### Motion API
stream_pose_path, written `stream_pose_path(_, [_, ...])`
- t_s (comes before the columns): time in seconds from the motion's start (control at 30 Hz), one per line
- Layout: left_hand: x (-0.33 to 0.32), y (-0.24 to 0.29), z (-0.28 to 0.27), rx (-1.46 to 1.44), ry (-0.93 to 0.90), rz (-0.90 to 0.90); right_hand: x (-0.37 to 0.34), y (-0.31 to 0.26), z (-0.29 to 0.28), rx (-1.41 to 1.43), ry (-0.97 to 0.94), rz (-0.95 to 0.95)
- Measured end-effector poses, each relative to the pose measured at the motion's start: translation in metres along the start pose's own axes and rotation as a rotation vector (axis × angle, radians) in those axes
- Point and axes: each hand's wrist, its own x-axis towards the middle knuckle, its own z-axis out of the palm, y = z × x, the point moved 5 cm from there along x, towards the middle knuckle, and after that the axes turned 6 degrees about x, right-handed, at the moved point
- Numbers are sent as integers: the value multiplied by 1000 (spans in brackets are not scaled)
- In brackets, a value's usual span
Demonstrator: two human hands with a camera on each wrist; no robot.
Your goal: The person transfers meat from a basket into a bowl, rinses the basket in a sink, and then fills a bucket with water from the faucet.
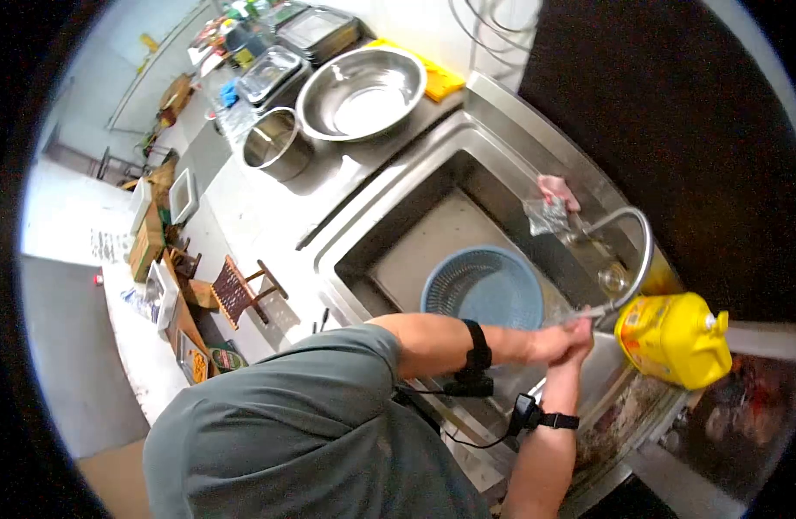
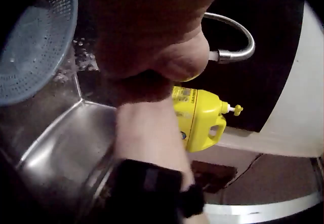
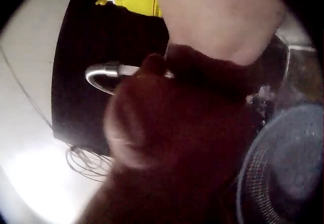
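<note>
Steel, bright and smoothly bent: that's the tap (image 1: 647,251) we're watching, a silvery arc ending in a pale nozzle (image 1: 597,311)! And that nozzle reaches right up to the left hand (image 1: 549,344) and the right hand (image 1: 580,340), the two pressed against each other over the sink (image 1: 450,216). Are the fingers curled? We can't tell; the wrist views leave them in shadow. Contact between nozzle and skin? We can't say. Just beside the hands sits a blue-grey perforated basket (image 1: 506,292), and near them, across the nozzle, a glossy yellow jug (image 1: 675,339).
</note>
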Motion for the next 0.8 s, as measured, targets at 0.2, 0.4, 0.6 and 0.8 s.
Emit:
stream_pose_path(0.2, [-16,16,-14,-144,127,1,-3,-27,31,-829,-64,-251])
stream_pose_path(0.4, [57,1,-56,129,295,65,-63,-4,61,-78,-229,-91])
stream_pose_path(0.6, [26,9,-32,38,311,101,-56,-24,68,177,-152,-84])
stream_pose_path(0.8, [11,17,-17,308,57,146,-18,19,19,112,-57,-48])
